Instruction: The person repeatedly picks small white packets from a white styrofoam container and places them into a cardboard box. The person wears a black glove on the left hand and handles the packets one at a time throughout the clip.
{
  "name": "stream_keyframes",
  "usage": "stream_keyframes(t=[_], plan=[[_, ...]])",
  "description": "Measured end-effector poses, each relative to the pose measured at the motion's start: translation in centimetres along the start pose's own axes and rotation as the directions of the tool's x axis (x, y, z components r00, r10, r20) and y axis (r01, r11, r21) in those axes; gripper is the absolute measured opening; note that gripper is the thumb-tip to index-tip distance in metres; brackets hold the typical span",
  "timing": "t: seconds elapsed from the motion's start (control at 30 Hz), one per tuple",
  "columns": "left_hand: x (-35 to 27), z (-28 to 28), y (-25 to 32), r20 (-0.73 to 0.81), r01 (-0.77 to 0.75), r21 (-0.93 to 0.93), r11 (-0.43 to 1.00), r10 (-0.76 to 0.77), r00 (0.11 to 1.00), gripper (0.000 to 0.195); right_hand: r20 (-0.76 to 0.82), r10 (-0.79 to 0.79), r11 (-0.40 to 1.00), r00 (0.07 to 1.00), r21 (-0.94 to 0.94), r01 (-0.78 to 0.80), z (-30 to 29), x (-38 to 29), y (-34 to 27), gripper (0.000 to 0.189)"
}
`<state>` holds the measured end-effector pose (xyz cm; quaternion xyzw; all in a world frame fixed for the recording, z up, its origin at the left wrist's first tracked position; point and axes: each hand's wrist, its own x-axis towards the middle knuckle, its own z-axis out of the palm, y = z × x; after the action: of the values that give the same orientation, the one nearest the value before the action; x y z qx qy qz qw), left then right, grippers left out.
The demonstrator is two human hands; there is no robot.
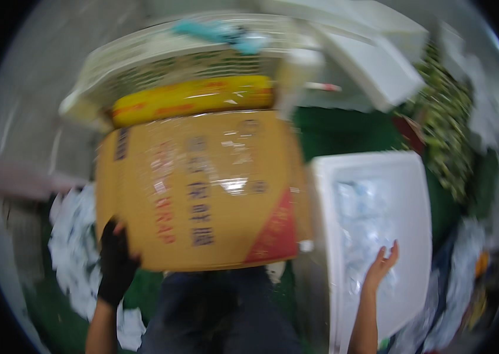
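A brown cardboard box (214, 190) with printed writing and a red corner lies in front of me, its top covered by shiny tape. My left hand (118, 259), in a black fingerless glove, is at the box's near left edge with fingers apart; blur hides how firmly it touches. To the right stands a white foam box (408, 199) with clear plastic packs (360, 221) inside. My right hand (382, 263) is bare, with fingers spread and nothing in it, above the foam box. Behind the cardboard box lies a yellow printed roll (196, 99).
A cream plastic crate (112, 62) holds a turquoise object (207, 32) on its rim. More white foam boxes (369, 57) stand at the back right. Green leafy vegetables (444, 128) lie at the far right. White crumpled plastic (74, 248) lies on the green floor at left.
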<state>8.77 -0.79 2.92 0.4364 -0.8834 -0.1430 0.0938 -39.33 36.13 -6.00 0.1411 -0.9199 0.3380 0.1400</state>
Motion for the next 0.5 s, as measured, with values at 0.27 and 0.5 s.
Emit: stream_keyframes(t=[0.27,0.5], plan=[[16.0,2.0,-1.9,-0.267,-0.393,-0.031,0.919,0.371,0.889,0.038,0.45,-0.851,0.45,0.269,0.364,0.815,13.1,0.8,-31.2,0.028],[17.4,-3.0,-1.6,-0.415,-0.224,-0.471,0.853,0.009,0.91,0.009,0.694,-0.518,0.802,0.5,0.598,0.0,11.5,0.9,-32.6,0.01]])
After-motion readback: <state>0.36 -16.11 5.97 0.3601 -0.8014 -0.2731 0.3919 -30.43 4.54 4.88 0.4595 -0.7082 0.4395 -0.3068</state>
